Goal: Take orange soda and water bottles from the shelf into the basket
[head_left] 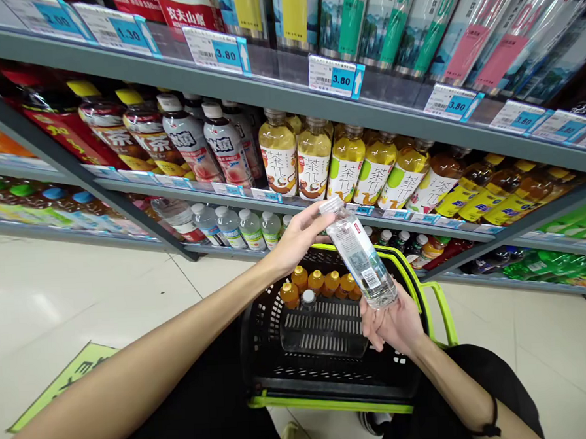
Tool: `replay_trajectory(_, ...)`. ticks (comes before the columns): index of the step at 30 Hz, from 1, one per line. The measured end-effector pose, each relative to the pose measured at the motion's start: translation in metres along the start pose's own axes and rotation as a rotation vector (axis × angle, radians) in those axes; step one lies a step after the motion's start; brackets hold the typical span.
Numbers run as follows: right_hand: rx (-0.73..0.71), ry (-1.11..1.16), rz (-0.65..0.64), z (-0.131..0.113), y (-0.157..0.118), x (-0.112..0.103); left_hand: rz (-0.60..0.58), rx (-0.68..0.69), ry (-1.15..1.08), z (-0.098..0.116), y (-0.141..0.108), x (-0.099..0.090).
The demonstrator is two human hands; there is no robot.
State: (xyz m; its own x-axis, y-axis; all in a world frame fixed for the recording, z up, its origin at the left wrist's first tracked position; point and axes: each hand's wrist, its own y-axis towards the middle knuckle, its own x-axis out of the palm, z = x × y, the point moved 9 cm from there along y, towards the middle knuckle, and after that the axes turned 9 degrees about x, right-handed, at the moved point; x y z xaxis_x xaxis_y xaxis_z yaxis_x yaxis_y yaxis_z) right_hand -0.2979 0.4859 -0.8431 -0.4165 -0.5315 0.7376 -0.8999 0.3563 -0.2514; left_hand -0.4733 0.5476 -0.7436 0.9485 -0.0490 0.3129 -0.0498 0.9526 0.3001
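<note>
Tilted over the basket is a clear plastic bottle [361,258] with a printed label and barcode. My left hand [303,233] pinches it at the white cap end. Around its base curl the fingers of my right hand [394,322], supporting it from below. Beneath both hands is a black shopping basket [265,352] with a lime-green rim and handle. Inside, along the far side, stand several orange-capped bottles [316,282] and one white-capped bottle [308,300]. Part of the basket's right side is hidden behind my right hand.
Ahead runs a grey store shelf [266,90] with price tags. Its middle level holds several tea bottles [315,159]; clear bottles [251,228] stand on the bottom level. Tall patterned bottles [346,20] line the upper level. A green floor sign [60,382] lies at left on pale tiles.
</note>
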Motion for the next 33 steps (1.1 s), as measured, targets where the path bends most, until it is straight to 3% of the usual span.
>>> replay_trajectory(13,0.008,-0.041,-0.072,0.009,0.002,0.005,-0.021,0.091,0.007,0.006,0.001,0.000)
replay_trajectory(22,0.005,-0.069,-0.049,0.008,0.002,0.006,0.003,0.071,0.038,0.004,0.002,-0.002)
replay_trajectory(28,-0.038,-0.107,0.127,0.002,0.003,-0.004,-0.017,0.024,0.051,0.006,0.000,0.001)
replay_trajectory(33,-0.218,-0.232,0.237,-0.009,-0.001,-0.010,-0.047,-0.025,-0.059,0.006,0.001,0.002)
